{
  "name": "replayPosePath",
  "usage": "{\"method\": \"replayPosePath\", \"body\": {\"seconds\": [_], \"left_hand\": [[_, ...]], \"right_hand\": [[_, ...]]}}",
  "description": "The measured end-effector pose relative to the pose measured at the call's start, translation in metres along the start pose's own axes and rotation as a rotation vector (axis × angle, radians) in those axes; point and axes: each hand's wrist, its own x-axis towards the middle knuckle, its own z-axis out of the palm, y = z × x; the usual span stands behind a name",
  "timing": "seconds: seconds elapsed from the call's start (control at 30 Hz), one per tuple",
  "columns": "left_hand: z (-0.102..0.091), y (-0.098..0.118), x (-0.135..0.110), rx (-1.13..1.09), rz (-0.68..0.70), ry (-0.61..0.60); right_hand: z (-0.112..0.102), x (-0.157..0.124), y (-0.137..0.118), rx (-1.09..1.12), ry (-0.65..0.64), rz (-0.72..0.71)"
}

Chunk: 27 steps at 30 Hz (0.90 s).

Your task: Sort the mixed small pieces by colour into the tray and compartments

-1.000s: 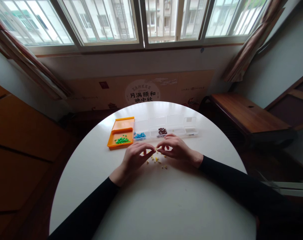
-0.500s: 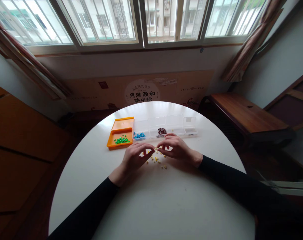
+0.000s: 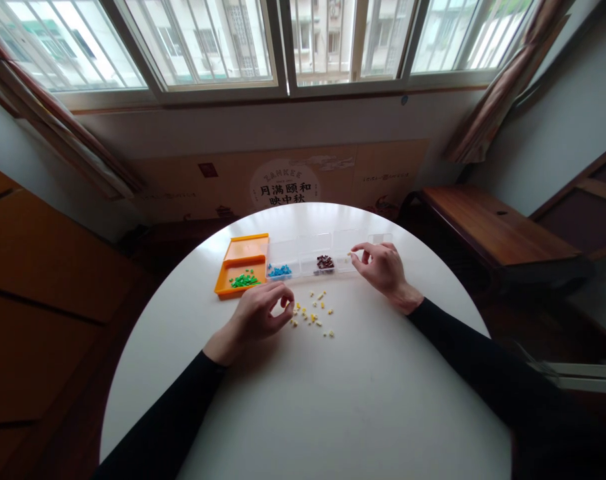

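My right hand (image 3: 384, 268) is over a compartment of the clear plastic box (image 3: 327, 271), with a tiny pale-yellow building brick (image 3: 351, 253) pinched between thumb and forefinger. To the left, my left hand (image 3: 259, 312) rests low over the table with its fingers curled in. Whether anything small is between its fingertips I cannot make out. Just right of it lie several loose yellow and cream bricks (image 3: 313, 319). Dark brown bricks (image 3: 325, 263) fill part of one box compartment, and blue bricks (image 3: 279, 271) lie in another. Green bricks (image 3: 245, 279) are in the orange tray (image 3: 223, 291).
The round white table (image 3: 347, 407) carries everything, its far edge curving close behind the boxes. A wooden bench (image 3: 497, 223) stands beyond the table at the right. Barred windows and a wall poster (image 3: 287, 183) are ahead.
My hands have moved apart. The right one went right and away from me to the clear box, carrying a small brick; the left drew slightly left, uncovering the yellow bricks.
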Motion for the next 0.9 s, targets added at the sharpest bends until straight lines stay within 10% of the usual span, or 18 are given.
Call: {"method": "replayPosePath", "body": {"seconds": [0.33,0.9], "left_hand": [[-0.010,0.000,-0.002,-0.141,-0.062,-0.204],[-0.007,0.001,0.000,-0.091,-0.081,-0.147]], "right_hand": [[0.008,-0.009,-0.015,0.167,-0.086,-0.159],[0.008,-0.012,-0.019,0.245,-0.145,-0.211]]}}
